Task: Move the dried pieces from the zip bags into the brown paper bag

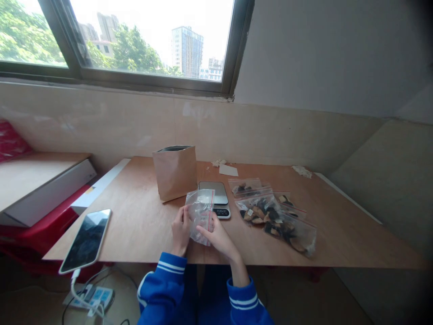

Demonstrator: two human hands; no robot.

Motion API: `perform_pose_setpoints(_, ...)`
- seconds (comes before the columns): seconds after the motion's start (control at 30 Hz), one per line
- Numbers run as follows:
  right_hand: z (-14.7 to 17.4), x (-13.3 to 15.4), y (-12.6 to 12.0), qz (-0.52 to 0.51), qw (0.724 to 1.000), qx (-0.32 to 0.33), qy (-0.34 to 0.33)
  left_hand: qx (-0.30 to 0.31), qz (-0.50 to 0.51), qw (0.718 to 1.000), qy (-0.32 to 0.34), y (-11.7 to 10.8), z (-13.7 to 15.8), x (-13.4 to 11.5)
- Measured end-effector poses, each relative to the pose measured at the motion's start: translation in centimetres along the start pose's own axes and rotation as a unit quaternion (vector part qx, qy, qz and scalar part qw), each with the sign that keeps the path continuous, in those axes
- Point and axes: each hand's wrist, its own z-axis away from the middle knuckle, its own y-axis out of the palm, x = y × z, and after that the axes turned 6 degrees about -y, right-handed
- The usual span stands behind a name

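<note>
Both my hands hold a clear zip-lock bag (200,205) with a red seal line, above the front of the table. My left hand (181,229) grips its left side, fingers closed on the plastic. On the right edge, my right hand (216,232) pinches the bag near the red line. Whether anything is inside the bag I cannot tell. Just behind it sits a digital kitchen scale (218,192), its plate partly hidden by the bag. An upright brown paper pouch (176,174) stands behind my left hand, its top open.
Right of the scale lie several zip-lock bags (260,212) with dark and tan pieces. A phone (87,241) with a charging cable rests at the table's left front edge. A white card (228,170) and crumpled scraps lie at the back. A power strip (93,295) is on the floor.
</note>
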Motion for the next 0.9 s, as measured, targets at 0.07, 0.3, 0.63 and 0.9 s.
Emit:
perform_pose_setpoints(0.07,0.5,-0.5,0.2,-0.016,1.0,0.0,0.019,0.003,-0.011,1.0,-0.012,-0.3,-0.2,0.1)
perform_pose_setpoints(0.3,0.5,-0.9,-1.2,0.018,1.0,-0.018,-0.013,-0.014,-0.081,0.996,-0.031,-1.2,-0.5,-1.4)
perform_pose_setpoints(0.63,1.4,-2.1,-10.0,0.373,0.85,-0.312,-0.202,-0.109,-0.308,0.944,-0.055,-4.3,-2.5,-1.9)
perform_pose_setpoints(0.9,1.1,-5.2,-12.9,0.599,0.709,-0.325,-0.18,0.011,-0.294,0.942,0.161,-1.8,-1.0,-0.6)
